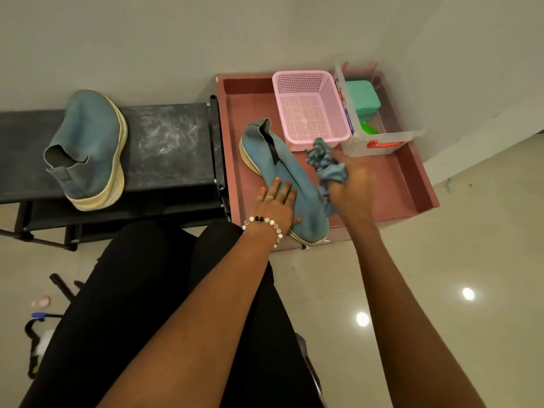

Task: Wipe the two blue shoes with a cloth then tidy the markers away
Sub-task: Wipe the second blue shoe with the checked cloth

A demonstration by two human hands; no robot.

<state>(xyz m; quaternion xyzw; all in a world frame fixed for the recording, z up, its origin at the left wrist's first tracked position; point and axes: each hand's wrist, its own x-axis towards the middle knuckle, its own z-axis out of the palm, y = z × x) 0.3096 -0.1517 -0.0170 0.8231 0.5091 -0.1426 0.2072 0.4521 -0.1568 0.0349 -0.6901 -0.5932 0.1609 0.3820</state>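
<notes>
One blue shoe [290, 184] is lying in the pink tray [412, 184], pressed by the flat left hand [275, 206], while the cloth [326, 164] is clenched in the right hand [351, 187]. The other shoe [88, 148] is left on the black rack [170, 142]. If too little pressure is given, the shoe could be pushed sideways by the wiping.

1. Two blue shoes: one shoe [88, 148] on the black rack [170, 145], the other shoe [291, 187] lying in the pink tray [412, 184].
2. Two hands: the left hand [275, 206] and the right hand [351, 187].
3. One cloth [326, 163], blue, bunched up.
4. One pink basket [309, 107] with a mesh of holes.
5. One clear box [379, 136] with a red latch.
6. One green container [362, 100] inside the clear box.
7. One bead bracelet [265, 223].
8. One ring [268, 197].
9. Two bright light spots on the floor [441, 290].
</notes>
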